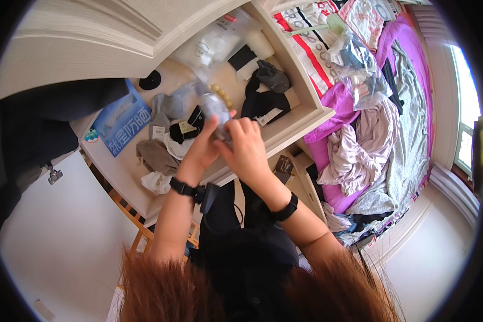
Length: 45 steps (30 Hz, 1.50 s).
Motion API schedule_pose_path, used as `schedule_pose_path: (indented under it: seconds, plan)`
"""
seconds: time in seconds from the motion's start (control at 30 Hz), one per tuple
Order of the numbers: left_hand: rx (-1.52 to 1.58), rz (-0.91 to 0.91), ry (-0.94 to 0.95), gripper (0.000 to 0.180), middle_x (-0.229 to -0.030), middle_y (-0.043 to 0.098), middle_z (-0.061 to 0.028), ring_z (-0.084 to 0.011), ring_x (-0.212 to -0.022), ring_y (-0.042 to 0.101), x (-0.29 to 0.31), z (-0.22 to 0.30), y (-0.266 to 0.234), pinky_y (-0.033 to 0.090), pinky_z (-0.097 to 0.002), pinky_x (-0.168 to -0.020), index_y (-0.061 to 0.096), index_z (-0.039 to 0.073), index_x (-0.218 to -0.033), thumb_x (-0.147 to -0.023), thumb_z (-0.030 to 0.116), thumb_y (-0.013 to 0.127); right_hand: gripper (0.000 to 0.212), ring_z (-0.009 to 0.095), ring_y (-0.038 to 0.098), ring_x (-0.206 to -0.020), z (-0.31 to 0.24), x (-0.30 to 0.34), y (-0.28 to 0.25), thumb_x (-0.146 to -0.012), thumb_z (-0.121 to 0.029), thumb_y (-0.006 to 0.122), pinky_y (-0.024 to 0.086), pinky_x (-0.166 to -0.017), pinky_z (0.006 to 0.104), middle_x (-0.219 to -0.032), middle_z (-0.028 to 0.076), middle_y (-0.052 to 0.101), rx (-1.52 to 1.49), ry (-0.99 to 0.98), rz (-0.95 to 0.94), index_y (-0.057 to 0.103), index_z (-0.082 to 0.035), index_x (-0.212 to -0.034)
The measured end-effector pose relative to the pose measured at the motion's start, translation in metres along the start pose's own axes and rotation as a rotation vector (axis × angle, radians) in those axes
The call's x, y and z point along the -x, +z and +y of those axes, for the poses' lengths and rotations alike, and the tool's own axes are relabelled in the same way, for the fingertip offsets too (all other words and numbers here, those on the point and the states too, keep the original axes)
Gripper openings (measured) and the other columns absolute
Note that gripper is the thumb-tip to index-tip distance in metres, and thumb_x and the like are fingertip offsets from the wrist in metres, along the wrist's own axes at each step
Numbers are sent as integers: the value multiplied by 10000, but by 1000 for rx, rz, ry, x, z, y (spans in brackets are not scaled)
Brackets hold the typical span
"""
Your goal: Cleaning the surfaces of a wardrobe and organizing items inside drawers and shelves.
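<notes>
Above an open drawer (306, 121), both my hands meet on a long grey bundle (211, 101), blurred by motion; it looks like cloth, perhaps in a clear wrap, but I cannot tell its exact kind. My left hand (201, 147) is closed round its lower end. Against the same end, my right hand (247, 145) is closed with bent fingers. Below the hands lie a black sock with a paper band (187, 129), a grey sock (166, 110) and a brown-grey cloth (156, 155). A string of yellowish beads (221, 95) shows just behind the bundle.
The drawer also holds a blue package (122, 121), a black round thing (150, 80), a clear plastic bag (214, 40) and dark garments (268, 91). Right of it, a bed carries a crumpled pinkish garment (359, 145) and a purple sheet (327, 126). Dark clothing (32, 118) hangs at left.
</notes>
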<state>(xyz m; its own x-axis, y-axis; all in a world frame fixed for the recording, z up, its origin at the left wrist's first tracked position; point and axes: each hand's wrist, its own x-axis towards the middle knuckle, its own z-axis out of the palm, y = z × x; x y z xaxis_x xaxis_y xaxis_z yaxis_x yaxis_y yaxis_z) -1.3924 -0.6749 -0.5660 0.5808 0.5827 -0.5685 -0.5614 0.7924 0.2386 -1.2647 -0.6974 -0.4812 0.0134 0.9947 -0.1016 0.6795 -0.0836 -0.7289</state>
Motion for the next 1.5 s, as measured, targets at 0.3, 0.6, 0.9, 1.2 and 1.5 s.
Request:
schedule_pose_path:
  seconds: [0.3, 0.6, 0.9, 1.2, 1.5]
  plan:
    - [-708, 847, 621, 711, -1295, 475, -131, -217, -1177, 474, 110, 90, -83, 373, -318, -984, 354, 35, -1371, -834, 367, 682, 538, 229, 520, -1108, 30, -40, -13, -858, -311, 655, 440, -927, 334, -1242, 99, 517, -546, 397, -467, 472, -47, -1289]
    - [-2235, 928, 568, 959, -1328, 463, -120, -340, -1246, 401, 155, 197, -151, 320, -511, -1016, 328, 251, -1419, -603, 229, 832, 702, 360, 406, -1184, 102, -184, 20, -756, -200, 773, 400, -1002, 430, -1391, 204, 301, -1399, 939, 12, 385, -5, -1308]
    - [-2336, 1076, 491, 911, -1512, 216, -164, -388, -1374, 235, 119, 181, -197, 225, -531, -1084, 218, 221, -1475, -728, 160, 735, 483, 257, 563, -1020, 95, -221, 90, -762, -181, 780, 503, -842, 391, -1119, 111, 568, -1021, 967, 173, 509, -43, -1137]
    - [-824, 613, 424, 698, -1367, 456, -160, -326, -1205, 496, 155, 107, -100, 379, -458, -1003, 210, 171, -1477, -925, 497, 484, 350, 243, 589, -1028, 6, -78, 115, -895, -55, 591, 534, -833, 387, -1126, 97, 576, -1618, 629, -154, 463, -37, -1220]
    - [-845, 912, 953, 559, -1200, 562, -138, -180, -1107, 530, 189, 115, -123, 398, -332, -965, 387, 62, -1380, -883, 132, 632, 283, 177, 620, -857, -80, -58, 222, -830, -147, 703, 527, -667, 282, -967, 68, 619, -1376, 824, -595, 581, -6, -1042]
